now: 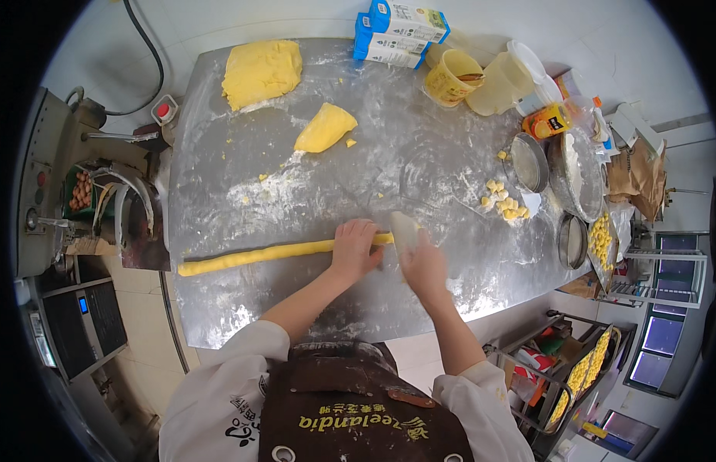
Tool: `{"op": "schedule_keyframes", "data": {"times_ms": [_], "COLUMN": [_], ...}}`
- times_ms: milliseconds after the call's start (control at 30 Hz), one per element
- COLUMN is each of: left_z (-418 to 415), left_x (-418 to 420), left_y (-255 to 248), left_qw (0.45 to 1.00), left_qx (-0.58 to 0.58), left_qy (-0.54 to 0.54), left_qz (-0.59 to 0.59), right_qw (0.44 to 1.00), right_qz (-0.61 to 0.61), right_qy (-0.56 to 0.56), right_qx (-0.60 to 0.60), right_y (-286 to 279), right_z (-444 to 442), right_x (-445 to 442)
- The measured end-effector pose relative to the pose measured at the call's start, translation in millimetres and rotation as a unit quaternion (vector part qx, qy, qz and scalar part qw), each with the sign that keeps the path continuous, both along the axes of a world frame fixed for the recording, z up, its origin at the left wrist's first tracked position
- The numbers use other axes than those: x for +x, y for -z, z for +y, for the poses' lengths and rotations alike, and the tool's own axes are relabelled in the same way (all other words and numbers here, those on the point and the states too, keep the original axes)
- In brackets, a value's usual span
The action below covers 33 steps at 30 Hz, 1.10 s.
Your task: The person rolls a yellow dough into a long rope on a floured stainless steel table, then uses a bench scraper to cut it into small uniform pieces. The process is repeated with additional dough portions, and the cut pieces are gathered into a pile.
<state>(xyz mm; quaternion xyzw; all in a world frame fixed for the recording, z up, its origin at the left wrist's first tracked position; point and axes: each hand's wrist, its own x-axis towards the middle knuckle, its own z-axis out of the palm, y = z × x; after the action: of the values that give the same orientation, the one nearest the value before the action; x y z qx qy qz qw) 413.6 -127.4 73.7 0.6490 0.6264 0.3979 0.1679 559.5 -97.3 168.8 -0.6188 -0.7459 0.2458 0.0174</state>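
Observation:
A long, thin rope of yellow dough (260, 254) lies across the floured metal worktable (312, 199). My left hand (355, 245) is laid over the rope close to its right end, fingers on the far side and thumb towards me. In my right hand (422, 268), slightly blurred, is a pale dough scraper (404, 226). Its blade stands at the rope's right tip; whether it touches the dough I cannot tell. Beyond lie a wedge of dough (326, 128) and a big dough block (261, 74). Small cut dough pieces (511, 208) lie in a loose heap to the right.
Cartons (395, 34), a yellow tub (453, 78) and a plastic jug (499, 81) line the back. Metal sieves (528, 163) and a flour bowl (577, 173) crowd the right side. A tray of dough pieces (600, 239) sits past them. A mixer (138, 213) stands left.

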Motion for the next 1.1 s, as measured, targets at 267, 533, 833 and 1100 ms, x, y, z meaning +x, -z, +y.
{"op": "schedule_keyframes", "data": {"times_ms": [267, 533, 833, 1100], "left_z": [-6, -28, -44, -55], "left_x": [-20, -39, -62, -87], "left_y": [1, -3, 3, 0], "left_qw": [1.0, 1.0, 0.999, 1.0], "left_qx": [-0.002, -0.004, -0.027, -0.005], "left_qy": [0.016, -0.012, -0.007, 0.002], "left_qz": [-0.012, 0.005, 0.016, 0.0], "right_qw": [0.999, 0.999, 0.997, 0.998], "right_qz": [0.031, -0.013, 0.02, 0.044], "right_qy": [-0.019, -0.041, -0.059, -0.026], "right_qx": [0.011, -0.031, 0.04, 0.022], "right_y": [7, -15, 7, -4], "right_z": [-1, -5, -27, -35], "right_x": [-14, -48, -61, -85]}}
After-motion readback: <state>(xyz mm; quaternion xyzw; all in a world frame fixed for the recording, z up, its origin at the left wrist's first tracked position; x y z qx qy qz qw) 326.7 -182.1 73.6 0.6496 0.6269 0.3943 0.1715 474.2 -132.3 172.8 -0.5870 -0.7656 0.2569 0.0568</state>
